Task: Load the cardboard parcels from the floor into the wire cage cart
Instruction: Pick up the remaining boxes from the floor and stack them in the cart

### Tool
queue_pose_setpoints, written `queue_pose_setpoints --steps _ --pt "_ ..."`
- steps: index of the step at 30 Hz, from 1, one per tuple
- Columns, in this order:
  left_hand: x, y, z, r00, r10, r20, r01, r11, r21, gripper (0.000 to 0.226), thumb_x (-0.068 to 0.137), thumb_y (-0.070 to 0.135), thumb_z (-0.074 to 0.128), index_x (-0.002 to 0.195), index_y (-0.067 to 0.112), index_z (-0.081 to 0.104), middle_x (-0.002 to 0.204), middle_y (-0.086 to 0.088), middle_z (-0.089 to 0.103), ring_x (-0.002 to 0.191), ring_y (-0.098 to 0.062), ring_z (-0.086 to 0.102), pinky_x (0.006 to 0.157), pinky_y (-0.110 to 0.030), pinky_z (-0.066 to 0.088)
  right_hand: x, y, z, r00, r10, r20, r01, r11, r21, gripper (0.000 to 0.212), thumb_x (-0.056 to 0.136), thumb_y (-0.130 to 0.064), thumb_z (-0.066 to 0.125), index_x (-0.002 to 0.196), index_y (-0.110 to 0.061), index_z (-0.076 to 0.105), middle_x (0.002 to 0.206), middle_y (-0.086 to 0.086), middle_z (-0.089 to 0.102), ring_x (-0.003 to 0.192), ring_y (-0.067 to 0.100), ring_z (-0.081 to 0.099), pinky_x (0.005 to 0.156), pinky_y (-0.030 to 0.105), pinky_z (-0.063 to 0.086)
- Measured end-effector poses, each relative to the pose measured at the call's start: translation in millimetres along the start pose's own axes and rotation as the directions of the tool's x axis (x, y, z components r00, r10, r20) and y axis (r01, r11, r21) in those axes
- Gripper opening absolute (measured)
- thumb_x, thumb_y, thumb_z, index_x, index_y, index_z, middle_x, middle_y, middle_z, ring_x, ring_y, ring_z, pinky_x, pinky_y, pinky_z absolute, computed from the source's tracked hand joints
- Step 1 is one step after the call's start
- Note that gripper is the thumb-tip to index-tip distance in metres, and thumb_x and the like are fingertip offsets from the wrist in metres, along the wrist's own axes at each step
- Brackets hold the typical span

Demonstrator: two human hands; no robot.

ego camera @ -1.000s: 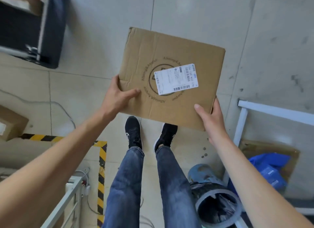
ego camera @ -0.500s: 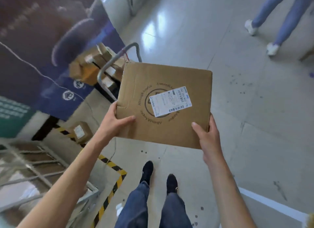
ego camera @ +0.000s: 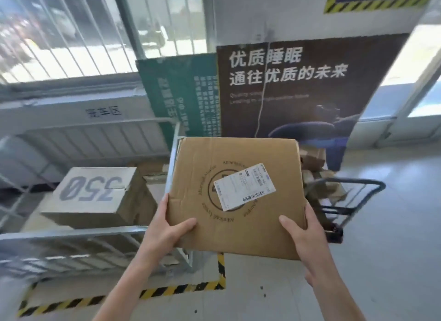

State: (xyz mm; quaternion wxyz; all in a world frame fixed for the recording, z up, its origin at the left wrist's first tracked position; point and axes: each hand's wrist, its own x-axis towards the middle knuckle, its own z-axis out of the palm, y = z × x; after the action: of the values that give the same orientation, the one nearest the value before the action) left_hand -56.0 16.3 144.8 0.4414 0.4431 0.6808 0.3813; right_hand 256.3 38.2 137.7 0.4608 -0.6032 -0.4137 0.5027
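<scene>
I hold a flat brown cardboard parcel (ego camera: 210,227) with a round printed logo and a white shipping label at chest height. My left hand (ego camera: 167,230) grips its near left corner, thumb on top. My right hand (ego camera: 303,234) grips its near right corner the same way. The wire cage cart (ego camera: 71,234) stands to the left, its near rail just left of the parcel. Inside it lies a large cardboard box (ego camera: 93,196) marked 350, with more cardboard behind it.
A dark hand trolley (ego camera: 346,196) piled with small cardboard parcels stands behind the held parcel at right. Yellow-black floor tape (ego camera: 167,292) marks the cart's bay. Posters lean on the wall ahead, with a barred window at the upper left.
My view has swung up from the floor and my feet to the wall and the cage cart. The parcel stays in both hands, now beside the cart's right corner.
</scene>
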Motion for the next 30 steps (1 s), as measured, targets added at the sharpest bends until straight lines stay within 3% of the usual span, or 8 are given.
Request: queue_pose_setpoints --steps 4,7,10,15,18,22,27,30 --pt "-26.6 -46.9 -112.6 0.975 -0.083 -0.208 0.054 0.988 -0.143 0.111 0.061 0.049 0.091 0.151 0.040 0.025 0.131 0.015 0.054 0.114 -0.007 0.056 0.090 -0.032 0.052 -7.0 -10.2 128.2 0.982 0.051 0.179 -0.038 0.996 -0.078 0.058 0.095 -0.031 0.065 0.144 -0.045 0.036 0.118 -0.018 0.057 0.105 0.010 0.057 0.089 0.038 0.050" --pt "-29.2 -75.6 -196.2 0.942 -0.164 -0.292 0.104 0.972 -0.210 0.114 0.060 0.046 0.092 0.151 0.038 0.025 0.127 0.019 0.052 0.112 -0.005 0.054 0.087 -0.030 0.050 -15.8 -9.4 221.5 0.958 0.088 0.272 -0.068 0.994 -0.083 0.054 0.094 -0.029 0.067 0.139 -0.045 0.042 0.116 -0.018 0.061 0.101 0.007 0.060 0.073 0.025 0.049" --pt "-19.8 -98.9 -277.6 0.920 -0.192 -0.343 0.126 0.971 -0.204 0.117 0.059 0.045 0.092 0.154 0.033 0.024 0.123 0.018 0.050 0.109 -0.005 0.052 0.090 -0.034 0.048 -29.2 -4.5 306.1 0.933 0.100 0.345 -0.082 0.994 -0.065 0.053 0.092 -0.023 0.069 0.137 -0.041 0.049 0.120 -0.012 0.067 0.103 0.010 0.065 0.081 0.030 0.055" --pt "7.2 -113.9 -388.9 0.921 -0.154 -0.358 0.140 0.988 -0.064 0.116 0.055 0.053 0.088 0.152 0.032 0.027 0.134 0.003 0.049 0.113 -0.016 0.052 0.087 -0.037 0.050 -42.2 -5.7 415.2 0.899 0.142 0.415 -0.137 0.990 -0.041 0.057 0.094 -0.021 0.067 0.143 -0.040 0.045 0.124 -0.011 0.065 0.109 0.013 0.064 0.094 0.040 0.055" --pt "41.4 -118.7 -444.1 0.920 -0.127 -0.372 0.137 0.991 0.001 0.102 0.067 0.045 0.087 0.151 0.035 0.030 0.126 0.008 0.048 0.105 -0.009 0.052 0.076 -0.028 0.047 -33.9 -13.2 466.9 0.879 0.150 0.452 -0.155 0.988 -0.027 0.056 0.093 -0.021 0.068 0.141 -0.039 0.046 0.121 -0.013 0.067 0.108 0.012 0.066 0.084 0.032 0.056" --pt "97.0 -122.0 -500.5 0.932 -0.120 -0.343 0.123 0.992 -0.014 0.071 0.069 0.043 0.087 0.122 0.051 0.041 0.113 0.022 0.054 0.100 -0.001 0.056 0.072 -0.023 0.048 0.3 -28.0 524.8 0.855 0.112 0.506 -0.120 0.993 -0.018 0.058 0.090 -0.024 0.071 0.139 -0.043 0.046 0.122 -0.012 0.068 0.105 0.011 0.069 0.080 0.031 0.057" --pt "176.5 -130.1 -541.3 0.940 -0.143 -0.310 0.141 0.990 -0.026 0.095 0.069 0.041 0.088 0.148 0.035 0.034 0.116 0.024 0.052 0.100 0.002 0.057 0.070 -0.016 0.045 46.0 -31.2 591.6 0.867 0.097 0.489 -0.100 0.995 -0.021 0.073 0.093 -0.023 0.067 0.154 -0.036 0.030 0.138 -0.007 0.059 0.116 0.016 0.062 0.099 0.040 0.052" --pt "210.5 -140.1 -551.9 0.929 -0.209 -0.306 0.200 0.978 -0.062 0.101 0.070 0.042 0.087 0.153 0.030 0.031 0.130 0.011 0.054 0.104 0.000 0.056 0.073 -0.019 0.046 58.4 -27.2 624.9 0.882 0.092 0.462 -0.093 0.995 -0.020 0.075 0.095 -0.029 0.065 0.157 -0.033 0.024 0.142 -0.005 0.054 0.121 0.015 0.057 0.105 0.037 0.046"
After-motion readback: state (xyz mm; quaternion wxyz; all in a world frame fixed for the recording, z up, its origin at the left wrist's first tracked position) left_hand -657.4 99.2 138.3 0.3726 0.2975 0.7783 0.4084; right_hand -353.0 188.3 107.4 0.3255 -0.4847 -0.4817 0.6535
